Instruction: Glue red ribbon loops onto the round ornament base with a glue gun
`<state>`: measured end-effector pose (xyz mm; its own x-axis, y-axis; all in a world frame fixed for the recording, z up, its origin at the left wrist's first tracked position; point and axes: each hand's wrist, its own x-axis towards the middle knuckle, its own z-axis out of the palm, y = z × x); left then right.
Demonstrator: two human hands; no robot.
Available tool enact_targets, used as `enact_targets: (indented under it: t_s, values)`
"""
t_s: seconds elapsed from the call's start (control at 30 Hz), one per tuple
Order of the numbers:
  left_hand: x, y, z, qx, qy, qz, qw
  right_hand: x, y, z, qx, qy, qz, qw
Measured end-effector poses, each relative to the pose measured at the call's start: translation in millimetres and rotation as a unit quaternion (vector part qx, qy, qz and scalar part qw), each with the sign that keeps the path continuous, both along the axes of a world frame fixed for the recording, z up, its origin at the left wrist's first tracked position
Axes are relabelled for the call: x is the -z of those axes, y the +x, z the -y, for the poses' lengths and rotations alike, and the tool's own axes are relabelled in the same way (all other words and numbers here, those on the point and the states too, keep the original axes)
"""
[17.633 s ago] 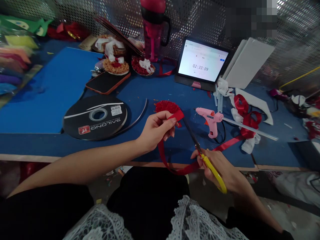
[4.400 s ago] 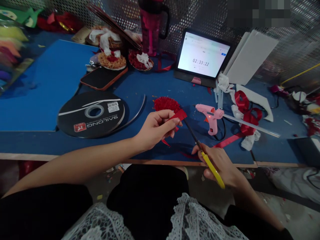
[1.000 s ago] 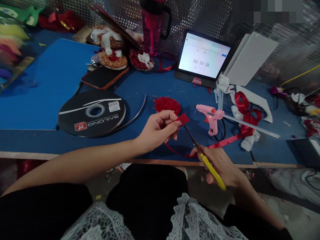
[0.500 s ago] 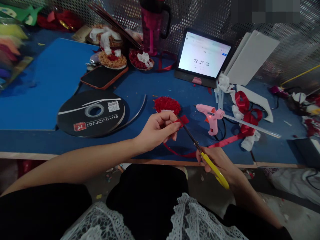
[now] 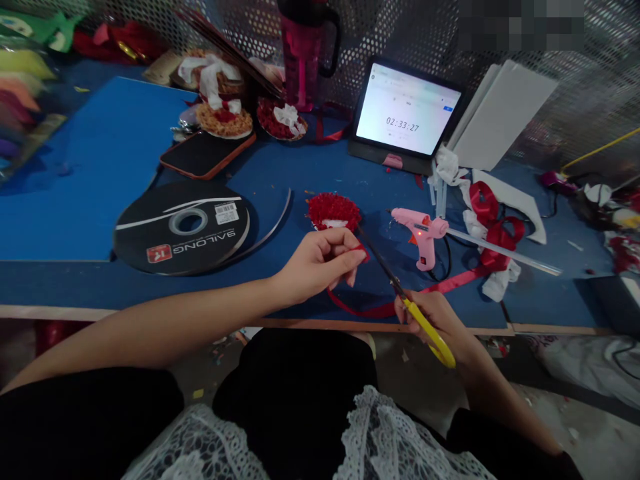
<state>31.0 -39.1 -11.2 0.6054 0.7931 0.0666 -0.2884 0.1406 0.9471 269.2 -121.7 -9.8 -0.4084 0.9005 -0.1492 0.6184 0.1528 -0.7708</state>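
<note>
Between the thumb and fingers of my left hand (image 5: 323, 263) is pinched a red ribbon (image 5: 366, 253), a short end of it showing past the fingertips. The rest of the strip loops down under the hand and runs right across the blue table. My right hand (image 5: 430, 317) grips yellow-handled scissors (image 5: 426, 328), their dark blades pointing up and left, just right of the ribbon end. Behind my left hand lies a red fuzzy round piece (image 5: 334, 208) with a white patch at its front. A pink glue gun (image 5: 421, 233) rests to the right, its small light glowing.
A large black ribbon spool (image 5: 183, 230) lies at the left, near a phone (image 5: 207, 153). Decorated round pieces (image 5: 225, 121), a pink tumbler (image 5: 303, 60) and a tablet (image 5: 407, 110) showing a timer stand at the back. Crumpled white scraps (image 5: 495, 283) lie right.
The red ribbon end beyond my left fingertips is now shorter; the piece that stuck out is no longer visible there. The scissors have shifted slightly right, away from the ribbon.
</note>
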Motion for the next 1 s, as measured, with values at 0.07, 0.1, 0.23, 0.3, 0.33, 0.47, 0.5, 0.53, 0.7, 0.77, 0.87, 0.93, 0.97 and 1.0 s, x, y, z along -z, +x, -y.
enact_targets:
  t_s: [0.07,0.1,0.23,0.3,0.33,0.47,0.5,0.53,0.7,0.77,0.87,0.93,0.97,1.0]
  values:
    - [0.6,1.4,3.1,0.059,0.004,-0.042,0.997,0.1,-2.5,0.2,0.010,-0.006,-0.044,0.999]
    - [1.4,2.0,5.0,0.092,0.009,-0.063,0.994,-0.2,-4.9,0.1,0.015,-0.010,-0.060,0.998]
    - [7.3,4.0,11.3,0.181,0.016,-0.104,0.978,-1.1,-19.6,-2.2,0.039,0.006,-0.082,0.996]
    - [9.6,4.6,12.7,0.195,0.009,-0.105,0.975,-0.9,-26.9,-4.2,0.044,0.016,-0.076,0.996]
    - [10.1,4.8,13.0,0.198,0.005,-0.105,0.975,-0.8,-30.0,-5.1,0.042,0.018,-0.073,0.996]
    - [9.8,4.4,12.8,0.211,0.020,-0.120,0.970,-1.8,-38.2,-7.5,0.057,0.014,-0.059,0.997]
    - [9.6,4.0,12.7,0.215,0.026,-0.123,0.969,-2.6,-39.4,-7.7,0.064,0.016,-0.056,0.996]
    - [9.6,3.5,12.7,0.216,0.032,-0.124,0.968,-3.6,-40.2,-7.8,0.069,0.020,-0.054,0.996]
    - [9.9,2.0,12.7,0.193,0.060,-0.123,0.972,-8.9,-38.5,-7.1,0.101,0.044,-0.056,0.992]
    - [9.4,1.8,11.9,0.176,0.049,-0.121,0.976,-9.1,-34.5,-6.2,0.103,0.044,-0.070,0.991]
    - [7.7,1.6,8.5,0.136,0.019,-0.095,0.986,-4.9,-25.2,-4.2,0.074,0.028,-0.109,0.991]
    - [6.3,1.4,5.0,0.102,0.005,-0.066,0.993,0.1,-17.9,-2.8,0.040,0.010,-0.132,0.990]
    - [5.7,1.2,3.1,0.084,-0.004,-0.052,0.995,2.5,-14.3,-2.2,0.027,0.004,-0.135,0.991]
    - [5.1,1.1,1.3,0.066,-0.015,-0.038,0.997,4.5,-11.0,-1.6,0.016,0.000,-0.129,0.992]
